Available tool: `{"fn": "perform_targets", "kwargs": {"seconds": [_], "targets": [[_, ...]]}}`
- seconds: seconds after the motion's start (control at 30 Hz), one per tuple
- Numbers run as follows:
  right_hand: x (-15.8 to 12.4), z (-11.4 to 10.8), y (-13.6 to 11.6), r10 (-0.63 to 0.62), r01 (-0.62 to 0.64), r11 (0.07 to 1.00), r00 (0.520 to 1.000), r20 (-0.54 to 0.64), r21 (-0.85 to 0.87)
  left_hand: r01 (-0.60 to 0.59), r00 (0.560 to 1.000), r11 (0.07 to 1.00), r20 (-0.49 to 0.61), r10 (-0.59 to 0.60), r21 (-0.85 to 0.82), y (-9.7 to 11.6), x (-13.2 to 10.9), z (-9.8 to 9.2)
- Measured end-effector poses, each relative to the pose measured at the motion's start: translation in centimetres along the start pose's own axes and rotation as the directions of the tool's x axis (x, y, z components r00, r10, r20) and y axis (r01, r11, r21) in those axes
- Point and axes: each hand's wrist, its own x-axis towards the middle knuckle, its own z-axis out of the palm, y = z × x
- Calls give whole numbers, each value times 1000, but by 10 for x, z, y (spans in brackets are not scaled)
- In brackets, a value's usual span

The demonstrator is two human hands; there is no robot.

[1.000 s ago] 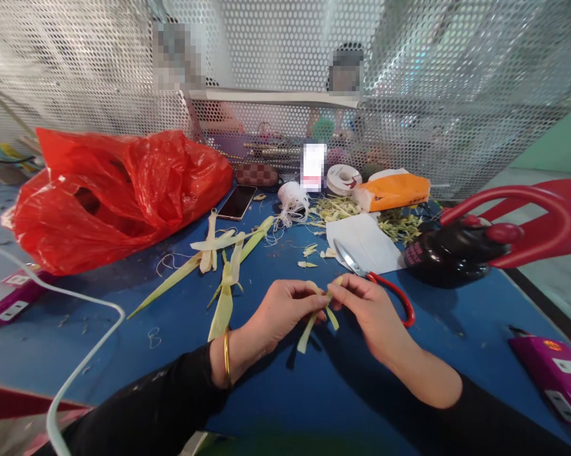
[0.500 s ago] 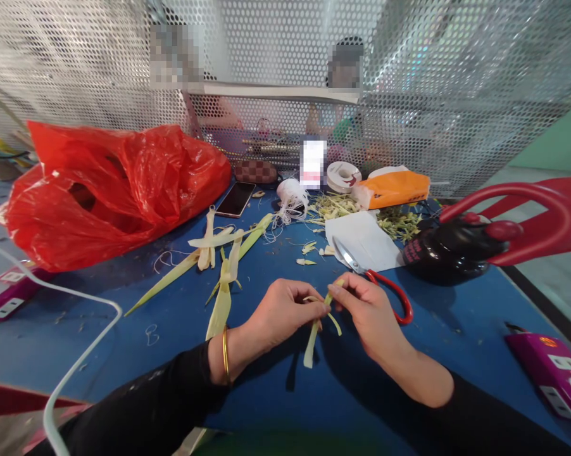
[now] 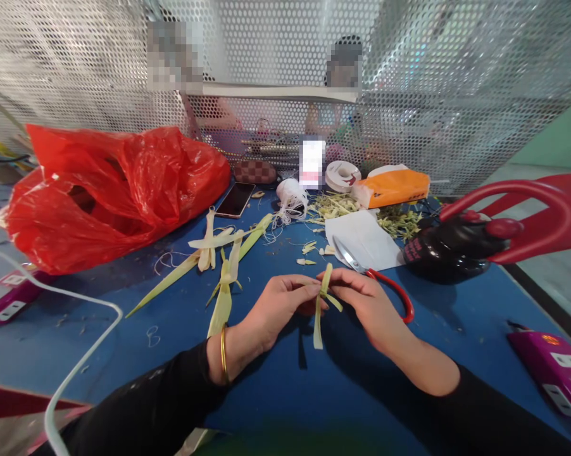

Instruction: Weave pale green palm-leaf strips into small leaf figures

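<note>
Between my two hands is a knotted pale green leaf strip [image 3: 318, 332], like corn husk, with one end hanging down and a short end pointing right. My left hand [image 3: 280, 307] pinches it at the crossing, thumb and fingers closed. My right hand [image 3: 371, 307] is closed on it from the other side; its fingertips are partly hidden behind the upright end. Just beyond my right hand lie scissors [image 3: 390, 288] with red handles. To the left, a folded leaf piece [image 3: 225, 278] and a crossed leaf bundle [image 3: 209, 244] rest on the blue table [image 3: 266, 405].
A red plastic bag [image 3: 124, 190] fills the back left, near a phone [image 3: 235, 199]. White thread [image 3: 292, 197], an orange packet [image 3: 394, 189] and leaf scraps [image 3: 333, 206] lie behind. A black bottle [image 3: 447, 253] stands right. A white cable [image 3: 90, 301] crosses the left side.
The leaf strip has turned: its upper end now stands more upright and its hanging end has shifted right and up. My right fingers have moved slightly left, behind the strip.
</note>
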Motion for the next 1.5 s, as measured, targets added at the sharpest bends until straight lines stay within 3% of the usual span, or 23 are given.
{"fn": "perform_targets", "kwargs": {"seconds": [0.1, 0.2, 0.4, 0.57, 0.67, 0.8, 1.1, 1.5], "targets": [[1, -2, -2, 33, -32, 999, 988, 148, -7, -15, 999, 997, -29, 13, -77, -1, 2, -2], [1, -1, 0, -1, 13, 999, 976, 216, -51, -2, 1000, 991, -27, -2, -132, -3, 2, -4], [1, -4, 4, -179, 220, 895, 974, 139, -387, -8, 1000, 993, 28, 11, -120, -1, 0, -5], [0, -11, 0, -301, 217, 898, 938, -173, -384, 34, 999, 999, 30, -33, -33, 0, -2, -2], [-2, -10, -5, -338, 281, 870, 938, -75, -404, 29, 997, 992, 73, -39, 126, -1, -2, -1], [-5, -6, -7, -266, 284, 857, 958, 103, -430, 21, 995, 965, 88, -45, 260, -2, -2, 0], [-4, -5, -6, -282, 303, 783, 951, 123, -543, 70, 993, 970, 80, -90, 234, -3, -3, 1], [-11, 2, -6, -269, 229, 831, 963, -6, -508, -51, 986, 947, 168, -3, 316, -5, -2, -4]]}}
